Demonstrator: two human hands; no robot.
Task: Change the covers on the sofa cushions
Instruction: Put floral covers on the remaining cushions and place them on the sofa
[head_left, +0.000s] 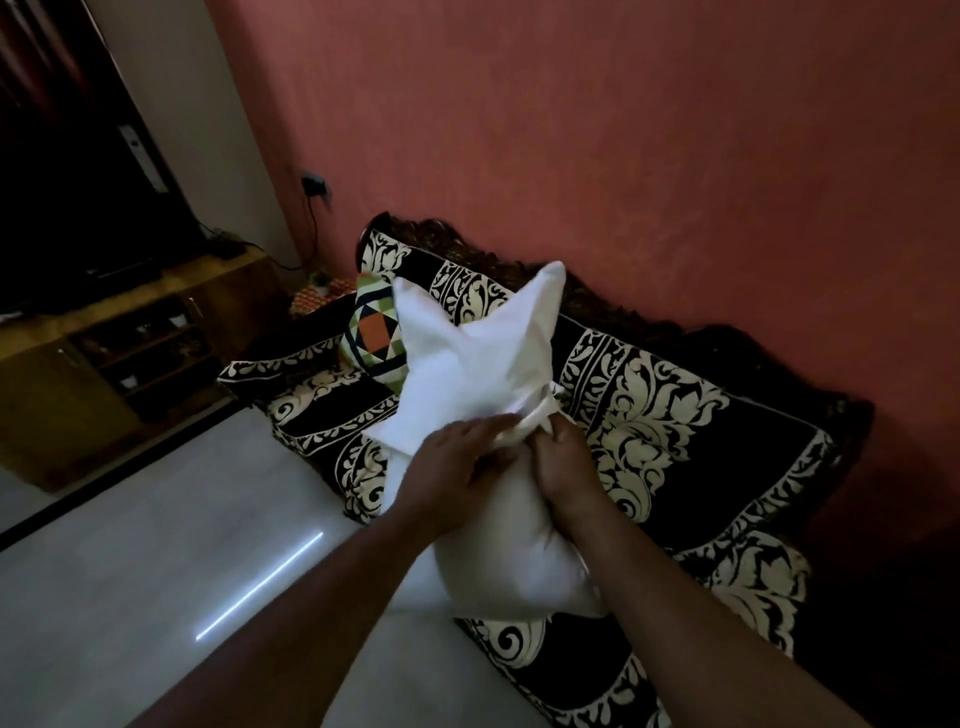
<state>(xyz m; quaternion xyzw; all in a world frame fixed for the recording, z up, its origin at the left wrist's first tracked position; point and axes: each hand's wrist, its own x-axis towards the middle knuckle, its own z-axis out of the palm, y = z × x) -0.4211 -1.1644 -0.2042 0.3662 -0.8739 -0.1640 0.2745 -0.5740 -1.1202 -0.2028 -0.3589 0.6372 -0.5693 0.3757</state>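
Note:
I hold a white cushion (483, 358) in the air over the sofa's front edge, squeezed at its middle so both ends bulge. My left hand (457, 467) lies over the bunched white fabric with its fingers curled into it. My right hand (563, 467) grips the same gathered waist from the right, beside a small fabric tie. A second cushion with a green, orange and black geometric cover (371, 332) leans at the sofa's left end, partly hidden behind the white one.
The sofa (675, 415) wears a black throw with cream floral print and stands against a red wall. A pale shiny floor (182, 545) spreads to the left. A wooden TV cabinet (104, 364) with a dark screen stands at the far left.

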